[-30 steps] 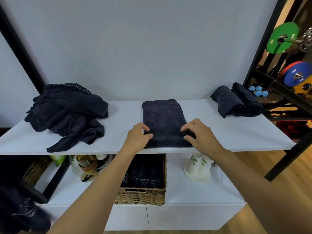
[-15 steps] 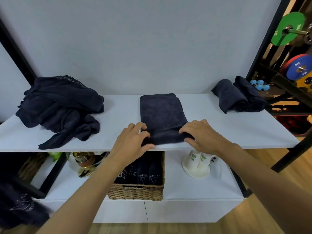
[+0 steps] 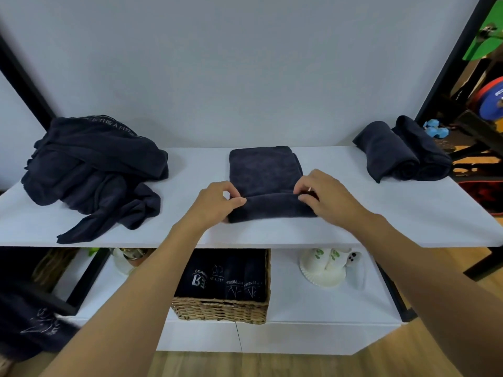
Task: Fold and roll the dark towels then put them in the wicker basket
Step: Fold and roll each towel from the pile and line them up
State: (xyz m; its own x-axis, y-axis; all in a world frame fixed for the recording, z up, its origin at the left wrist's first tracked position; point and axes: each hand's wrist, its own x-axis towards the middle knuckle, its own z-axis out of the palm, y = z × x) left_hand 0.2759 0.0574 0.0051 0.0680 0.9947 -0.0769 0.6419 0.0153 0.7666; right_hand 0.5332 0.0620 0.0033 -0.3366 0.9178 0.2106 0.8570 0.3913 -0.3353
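A folded dark towel lies in the middle of the white shelf top, and its near end is turned up into a short roll. My left hand pinches the roll's left end. My right hand pinches its right end. A heap of unfolded dark towels sits at the left. Two rolled dark towels lie at the right. The wicker basket stands on the lower shelf under the towel, with several rolled dark towels inside.
White paper cups on a plate stand on the lower shelf, right of the basket. A glass jar sits to the basket's left. A black rack with weight plates stands at the far right. Dark cloth hangs at the bottom left.
Both hands have lifted the towel's near edge and turned it over away from me, starting a roll. The camera has moved closer and tilted down a little.
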